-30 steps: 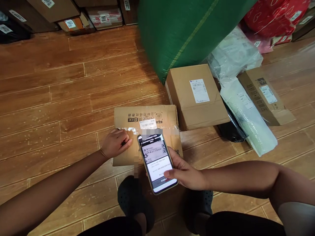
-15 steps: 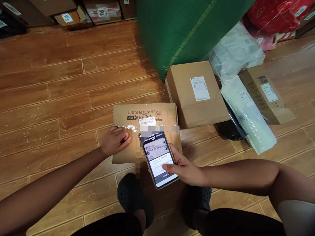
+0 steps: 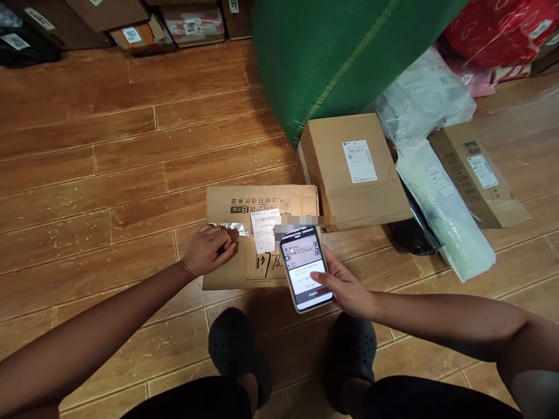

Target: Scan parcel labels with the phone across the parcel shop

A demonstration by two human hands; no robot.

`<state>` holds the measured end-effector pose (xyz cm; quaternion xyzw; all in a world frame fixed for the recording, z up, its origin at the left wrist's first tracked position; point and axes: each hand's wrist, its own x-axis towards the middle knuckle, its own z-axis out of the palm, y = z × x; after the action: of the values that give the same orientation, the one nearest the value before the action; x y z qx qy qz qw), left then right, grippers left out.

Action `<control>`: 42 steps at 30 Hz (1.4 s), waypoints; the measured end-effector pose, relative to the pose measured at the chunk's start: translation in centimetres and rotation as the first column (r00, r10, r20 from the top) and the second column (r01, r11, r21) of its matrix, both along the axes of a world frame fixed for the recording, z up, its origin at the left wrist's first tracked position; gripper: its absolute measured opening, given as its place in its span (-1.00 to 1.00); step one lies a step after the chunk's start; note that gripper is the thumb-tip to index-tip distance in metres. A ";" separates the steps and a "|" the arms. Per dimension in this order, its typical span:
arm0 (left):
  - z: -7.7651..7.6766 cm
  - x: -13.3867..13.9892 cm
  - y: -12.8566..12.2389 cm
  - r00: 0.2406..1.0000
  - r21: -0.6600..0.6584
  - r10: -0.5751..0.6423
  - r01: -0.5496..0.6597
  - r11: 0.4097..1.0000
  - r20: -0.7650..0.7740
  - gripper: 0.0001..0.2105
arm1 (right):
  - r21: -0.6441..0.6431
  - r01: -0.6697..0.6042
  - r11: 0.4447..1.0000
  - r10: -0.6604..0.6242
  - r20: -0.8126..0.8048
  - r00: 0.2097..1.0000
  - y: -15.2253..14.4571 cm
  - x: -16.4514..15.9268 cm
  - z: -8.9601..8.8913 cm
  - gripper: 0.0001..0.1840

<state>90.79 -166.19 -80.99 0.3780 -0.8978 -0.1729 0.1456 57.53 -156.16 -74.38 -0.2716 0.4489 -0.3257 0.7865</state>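
A flat cardboard parcel [image 3: 220, 203] lies on the floor in front of my feet. It carries a white shipping label [image 3: 263, 238], clear tape and black handwriting. My left hand [image 3: 213, 249] rests over the parcel's left side with its fingers curled closed; whatever may be inside them is hidden. My right hand [image 3: 345, 285] is wrapped round a smartphone [image 3: 308, 276], thumb over the lit screen. The phone is above the parcel's lower right corner and covers part of it. Its screen displays a picture of a label with a white text panel below.
Right of the parcel stands a larger cardboard box [image 3: 345, 203], against a big green sack [image 3: 332, 58]. Beyond it lie a bubble-wrapped package [image 3: 454, 215], a black bag [image 3: 414, 233] and a narrow carton [image 3: 476, 174]. Labelled boxes [image 3: 192, 26] line the back. My dark clogs [image 3: 233, 343] are below.
My right hand has moved the phone to the right, uncovering more of the label and the handwriting on the parcel. My left hand stays closed at the parcel's left side. The view has shifted slightly.
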 end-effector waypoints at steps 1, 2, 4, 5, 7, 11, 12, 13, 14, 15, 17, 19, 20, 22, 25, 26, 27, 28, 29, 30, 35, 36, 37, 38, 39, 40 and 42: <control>0.0 0.0 0.0 1.000 0.000 -0.003 0.003 1.000 0.000 -0.80 | -0.004 0.015 1.000 -0.016 -0.009 1.000 -0.2 -0.3 -0.1 -0.52; -0.1 0.0 0.0 1.000 0.000 -0.004 0.004 1.000 0.000 -0.80 | -0.005 0.030 1.000 -0.030 -0.012 0.999 -0.3 -0.5 -0.1 -0.54; -0.1 0.1 0.0 1.000 -0.004 -0.007 0.007 1.000 0.000 -0.80 | 0.006 0.054 0.999 -0.054 -0.015 0.998 -0.5 -0.8 -0.1 -0.56; -0.1 0.1 0.0 1.000 -0.005 -0.008 0.008 1.000 0.001 -0.81 | 0.011 0.064 0.998 -0.063 -0.017 0.998 -0.6 -1.0 -0.1 -0.56; -0.1 0.1 0.0 1.000 -0.006 -0.009 0.009 1.000 0.001 -0.81 | 0.018 0.073 0.997 -0.073 -0.018 0.997 -0.7 -1.1 0.0 -0.55; -0.2 0.0 0.0 1.000 -0.003 -0.010 0.011 1.000 0.004 -0.81 | 0.022 0.092 0.996 -0.092 0.015 0.996 -0.7 -1.2 0.0 -0.55; -0.2 0.0 0.0 1.000 -0.002 -0.011 0.011 1.000 0.006 -0.81 | 0.025 0.094 0.995 -0.095 0.019 0.995 -0.6 -1.2 0.0 -0.55; -0.3 0.1 0.0 1.000 -0.001 -0.011 0.011 1.000 0.006 -0.81 | 0.026 0.097 0.995 -0.097 0.019 0.995 -0.6 -1.3 0.0 -0.55; -0.3 0.1 0.0 1.000 0.000 -0.009 0.009 1.000 0.008 -0.81 | 0.027 0.099 0.995 -0.099 0.016 0.995 -0.6 -1.3 0.0 -0.55; -0.3 0.1 0.0 1.000 0.001 -0.009 0.009 1.000 0.009 -0.81 | 0.024 0.103 0.994 -0.103 0.013 0.995 -0.6 -1.3 0.0 -0.55; -0.3 0.1 0.0 1.000 -0.001 -0.007 0.007 1.000 0.014 -0.81 | 0.016 0.114 0.993 -0.114 0.011 0.993 -0.6 -1.3 0.0 -0.54; -0.3 0.0 0.0 1.000 -0.005 -0.006 0.006 1.000 0.020 -0.81 | 0.014 0.121 0.992 -0.122 0.012 0.993 -0.6 -1.3 0.0 -0.53; -0.3 0.0 0.0 1.000 -0.006 -0.006 0.006 1.000 0.023 -0.81 | 0.012 0.125 0.992 -0.125 0.012 0.992 -0.6 -1.2 0.0 -0.53; -0.3 0.0 0.0 1.000 -0.004 -0.006 0.006 1.000 0.029 -0.81 | 0.000 0.136 0.991 -0.136 0.011 0.991 -0.6 -1.2 0.1 -0.53; -0.3 -0.1 0.0 0.999 0.003 -0.008 0.008 1.000 0.033 -0.81 | -0.014 0.146 0.989 -0.145 0.014 0.989 -0.7 -1.2 0.0 -0.55; -0.3 -0.1 0.0 0.999 0.006 -0.010 0.009 1.000 0.034 -0.81 | -0.013 0.149 0.989 -0.149 0.016 0.989 -0.7 -1.2 0.0 -0.56; -0.4 -0.1 0.0 0.999 0.009 -0.013 0.013 1.000 0.034 -0.81 | -0.010 0.151 0.988 -0.151 0.017 0.988 -0.7 -1.2 0.0 -0.56; -0.4 -0.1 0.0 0.999 0.011 -0.016 0.016 1.000 0.033 -0.80 | -0.003 0.148 0.989 -0.148 0.020 0.989 -0.7 -1.2 0.0 -0.56; -0.5 -0.1 0.0 0.999 0.012 -0.018 0.018 1.000 0.033 -0.80 | 0.004 0.144 0.990 -0.144 0.023 0.989 -0.7 -1.3 -0.1 -0.55; -0.6 -0.1 -0.1 0.999 0.011 -0.019 0.019 1.000 0.030 -0.80 | 0.010 0.135 0.991 -0.136 0.026 0.990 -0.7 -1.3 -0.1 -0.54; -0.8 0.0 -0.1 1.000 0.003 -0.021 0.021 1.000 0.017 -0.80 | 0.002 0.117 0.993 -0.117 0.034 0.993 -0.8 -1.3 -0.1 -0.54; -0.8 0.0 -0.1 1.000 0.003 -0.022 0.022 1.000 0.017 -0.80 | -0.003 0.118 0.993 -0.118 0.035 0.992 -0.8 -1.2 -0.1 -0.54; -0.8 0.0 -0.1 1.000 0.003 -0.023 0.023 1.000 0.019 -0.80 | -0.008 0.121 0.993 -0.120 0.036 0.992 -0.8 -1.2 -0.1 -0.54; -0.8 0.0 -0.1 0.999 0.002 -0.024 0.023 1.000 0.021 -0.80 | -0.014 0.122 0.992 -0.121 0.037 0.992 -0.8 -1.2 -0.1 -0.55; -0.8 0.0 -0.1 0.999 0.000 -0.023 0.023 1.000 0.024 -0.80 | -0.022 0.121 0.992 -0.121 0.039 0.992 -0.8 -1.2 -0.2 -0.55; -0.8 0.0 -0.1 0.999 -0.001 -0.022 0.022 1.000 0.024 -0.80 | -0.030 0.119 0.992 -0.118 0.039 0.992 -0.8 -1.2 -0.2 -0.55; -0.9 0.0 -0.1 1.000 -0.001 -0.022 0.022 1.000 0.020 -0.80 | -0.047 0.114 0.992 -0.113 0.032 0.993 -0.8 -1.3 -0.3 -0.53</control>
<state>90.75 -166.30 -81.85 0.3698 -0.9033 -0.1703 0.1350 56.24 -156.96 -74.64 -0.2600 0.4440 -0.3849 0.7663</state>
